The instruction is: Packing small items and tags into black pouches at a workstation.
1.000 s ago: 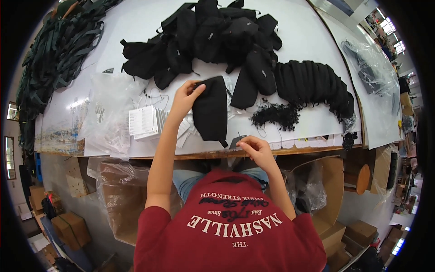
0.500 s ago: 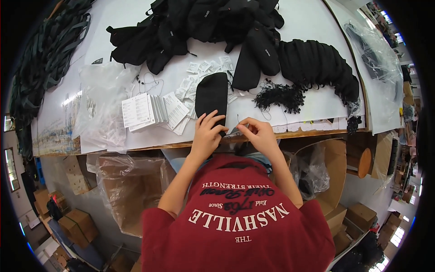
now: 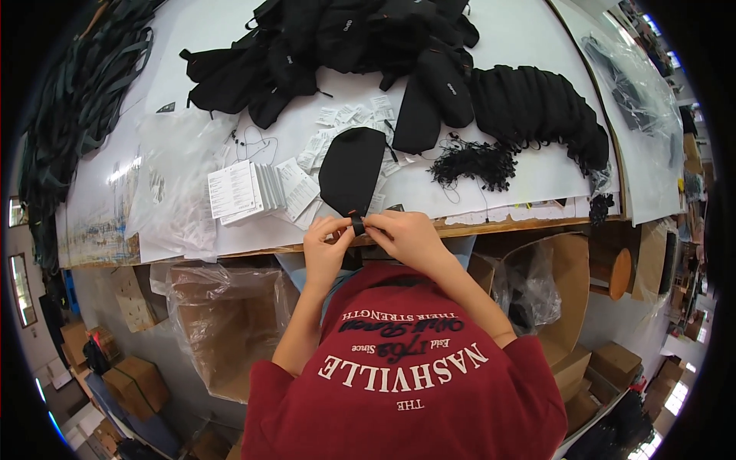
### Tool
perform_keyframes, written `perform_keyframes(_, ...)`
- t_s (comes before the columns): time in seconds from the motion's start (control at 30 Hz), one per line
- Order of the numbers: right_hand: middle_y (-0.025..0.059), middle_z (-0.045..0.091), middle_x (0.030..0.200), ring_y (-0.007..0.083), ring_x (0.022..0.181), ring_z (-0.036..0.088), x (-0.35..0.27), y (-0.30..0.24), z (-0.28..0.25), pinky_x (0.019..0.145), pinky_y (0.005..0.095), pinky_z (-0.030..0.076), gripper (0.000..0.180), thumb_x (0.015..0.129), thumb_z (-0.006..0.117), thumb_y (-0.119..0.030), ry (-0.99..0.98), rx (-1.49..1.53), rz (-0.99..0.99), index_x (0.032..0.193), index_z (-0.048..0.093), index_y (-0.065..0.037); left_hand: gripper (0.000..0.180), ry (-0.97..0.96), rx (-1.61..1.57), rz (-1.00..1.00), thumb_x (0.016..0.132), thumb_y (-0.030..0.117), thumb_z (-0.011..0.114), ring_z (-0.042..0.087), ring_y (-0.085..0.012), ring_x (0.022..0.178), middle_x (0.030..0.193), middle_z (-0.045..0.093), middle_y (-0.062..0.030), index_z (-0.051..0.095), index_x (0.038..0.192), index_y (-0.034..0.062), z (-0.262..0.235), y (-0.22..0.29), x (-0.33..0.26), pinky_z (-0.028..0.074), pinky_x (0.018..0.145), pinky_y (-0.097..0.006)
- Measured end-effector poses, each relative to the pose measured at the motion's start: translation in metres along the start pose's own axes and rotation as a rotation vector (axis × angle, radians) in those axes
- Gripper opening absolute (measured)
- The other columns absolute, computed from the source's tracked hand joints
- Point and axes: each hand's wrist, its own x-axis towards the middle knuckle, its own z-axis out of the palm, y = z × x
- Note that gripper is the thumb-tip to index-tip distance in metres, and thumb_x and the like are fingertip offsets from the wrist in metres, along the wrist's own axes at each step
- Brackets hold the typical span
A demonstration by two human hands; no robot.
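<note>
A flat black fabric pouch (image 3: 351, 170) lies on the white table (image 3: 521, 46), its near end hanging over the front edge. My left hand (image 3: 326, 238) and my right hand (image 3: 402, 232) meet at that near end. Both pinch a small black pull or strap piece (image 3: 358, 225) between thumb and fingers. Small white paper tags (image 3: 337, 123) are scattered around the pouch. A tangle of black strings (image 3: 471, 161) lies to its right.
A heap of black pouches (image 3: 337, 38) fills the far middle; a row of stacked ones (image 3: 548, 107) curves at right. A stack of white cards (image 3: 245, 190) and clear plastic bags (image 3: 172, 180) lie left. Dark straps (image 3: 69, 100) pile at far left. Bag-lined cardboard boxes (image 3: 222, 322) stand under the table.
My left hand came back from the pouch's far end to the table's front edge. Both hands now meet at the pouch's near end.
</note>
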Motion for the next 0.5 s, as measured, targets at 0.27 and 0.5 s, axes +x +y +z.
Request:
perform_keyframes(0.27, 0.0013, 0.050, 0.057, 0.0108, 0.049, 0.047, 0.005, -0.008, -0.009, 0.047, 0.0257, 0.037, 0.017, 0.086, 0.066, -0.017, 0.015, 0.467, 0.255, 0.100, 0.060, -0.008, 0.004, 0.162, -0.216, 0.158, 0.081, -0.001, 0.064, 0.052, -0.0137, 0.081, 0.089, 0.058, -0.0069, 0.061, 0.084, -0.0018, -0.003, 0.005, 0.002, 0.042, 0.073, -0.025)
perform_keyframes(0.5, -0.0008, 0.049, 0.060, 0.0074, 0.051, 0.040, 0.001, 0.002, -0.027, 0.049, 0.0244, 0.033, 0.016, 0.085, 0.064, -0.012, 0.073, 0.645, 0.271, 0.100, 0.059, -0.008, 0.004, 0.106, -0.448, 0.098, 0.089, 0.001, 0.057, 0.055, -0.0125, 0.086, 0.096, 0.062, -0.0099, 0.057, 0.092, -0.0010, -0.006, 0.032, 0.002, 0.043, 0.077, -0.024)
